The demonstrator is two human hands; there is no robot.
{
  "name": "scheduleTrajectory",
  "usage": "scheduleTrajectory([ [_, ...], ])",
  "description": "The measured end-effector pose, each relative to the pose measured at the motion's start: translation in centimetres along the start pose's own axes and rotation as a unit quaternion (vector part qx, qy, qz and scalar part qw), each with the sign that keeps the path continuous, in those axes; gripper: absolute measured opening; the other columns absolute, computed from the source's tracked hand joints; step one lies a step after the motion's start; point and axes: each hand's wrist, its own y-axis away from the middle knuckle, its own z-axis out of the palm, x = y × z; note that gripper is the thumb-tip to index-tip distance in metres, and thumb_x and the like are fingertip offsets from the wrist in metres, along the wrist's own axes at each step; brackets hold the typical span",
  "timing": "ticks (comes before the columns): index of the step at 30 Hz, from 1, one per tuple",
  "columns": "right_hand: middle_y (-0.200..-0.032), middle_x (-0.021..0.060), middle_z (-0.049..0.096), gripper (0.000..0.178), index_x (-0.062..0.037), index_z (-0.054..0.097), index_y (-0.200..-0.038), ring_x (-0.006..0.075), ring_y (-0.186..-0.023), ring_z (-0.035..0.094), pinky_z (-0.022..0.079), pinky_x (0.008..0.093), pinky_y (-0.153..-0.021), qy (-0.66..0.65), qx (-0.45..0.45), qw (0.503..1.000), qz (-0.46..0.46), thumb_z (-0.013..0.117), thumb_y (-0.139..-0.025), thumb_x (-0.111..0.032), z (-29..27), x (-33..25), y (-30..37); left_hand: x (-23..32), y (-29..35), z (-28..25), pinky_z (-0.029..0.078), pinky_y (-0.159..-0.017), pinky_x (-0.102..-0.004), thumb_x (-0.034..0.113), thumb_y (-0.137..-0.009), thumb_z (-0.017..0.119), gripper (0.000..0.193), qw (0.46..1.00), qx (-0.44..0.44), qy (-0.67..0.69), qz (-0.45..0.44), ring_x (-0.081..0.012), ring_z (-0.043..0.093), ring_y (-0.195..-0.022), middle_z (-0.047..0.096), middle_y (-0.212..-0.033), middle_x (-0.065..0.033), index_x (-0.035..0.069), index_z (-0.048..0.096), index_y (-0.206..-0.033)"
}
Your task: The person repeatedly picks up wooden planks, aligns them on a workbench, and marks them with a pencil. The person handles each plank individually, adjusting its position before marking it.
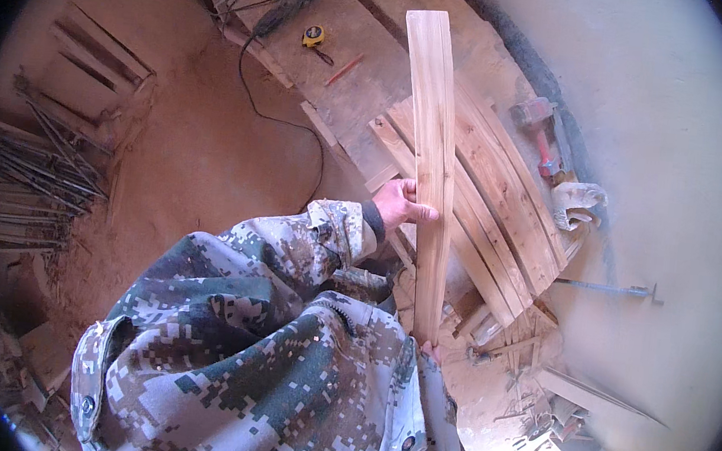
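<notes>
A long, narrow wooden board (434, 128) is held up in front of me, its far end rising over the workbench. My left hand (402, 206) is closed on its left edge near the middle, thumb lying across the face and fingers partly hidden behind. At the near end, a little of my right hand (431, 350) shows against the board's right edge; my camouflage jacket hides the rest. Just beyond the held piece, several similar wooden boards (497, 182) lie side by side on the bench.
On the dusty workbench (371, 31) lie a yellow tape measure (313, 36), a red pencil (345, 69) and a corded power tool (288, 5). A red-handled tool (545, 148) sits by the wall. Metal bars (40, 173) are piled at left; wood scraps (517, 362) litter the right.
</notes>
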Motion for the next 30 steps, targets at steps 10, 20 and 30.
scheduleTrajectory([
  [10,-0.098,0.0114,0.060,0.034,0.0015,0.051,-0.117,0.0182,-0.082,0.057,0.048,0.0295,-0.070,0.024,0.052,0.998,0.037,0.056,-0.092,-0.021,-1.0,-2.3,1.4,-0.7,-1.1,-0.2,0.053,-0.082,-0.0344,-0.006,-0.068,0.076,0.047,0.992,0.032,0.094,0.081,-0.0193,0.064,-0.088,0.065,-0.099,-0.0071,0.004,0.056,-0.109],
  [20,-0.098,0.0105,0.060,0.036,0.0032,0.053,-0.115,0.0172,-0.084,0.056,0.048,0.0298,-0.074,0.097,0.055,0.991,0.068,0.060,-0.090,-0.022,-2.3,-2.9,0.8,0.2,-0.9,0.2,0.052,-0.084,-0.0350,-0.006,-0.065,0.078,0.091,0.990,0.108,0.064,0.071,-0.0233,0.063,-0.093,0.063,-0.099,-0.0150,-0.006,0.026,-0.140],
  [30,-0.132,0.0183,0.048,0.061,0.0115,0.039,-0.133,0.0245,-0.120,0.049,0.042,0.0339,-0.098,0.194,0.101,0.958,-0.187,0.066,-0.085,-0.015,8.0,-18.6,-2.4,4.3,0.6,5.1,0.052,-0.075,-0.0332,0.010,-0.059,0.078,0.084,0.911,0.170,-0.290,0.238,-0.0202,0.062,-0.085,0.063,-0.096,-0.0132,0.004,0.044,-0.136],
])
